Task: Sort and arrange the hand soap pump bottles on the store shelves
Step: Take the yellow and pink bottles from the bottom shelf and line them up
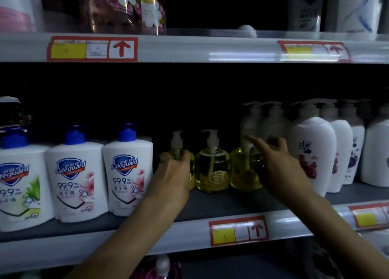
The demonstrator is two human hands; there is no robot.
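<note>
Beside Safeguard bottles [128, 173], left hand [174, 173] grips left yellow bottle [177, 142], right hand [280, 169] seemingly the right bottle [244, 170].

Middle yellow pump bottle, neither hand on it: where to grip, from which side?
Probably grip the middle yellow bottle by its neck, under the pump head, coming from the front and above. Its round body sits close between the left yellow bottle, held by the left hand, and the right yellow bottle, held by the right hand; the neck stands free.
</note>
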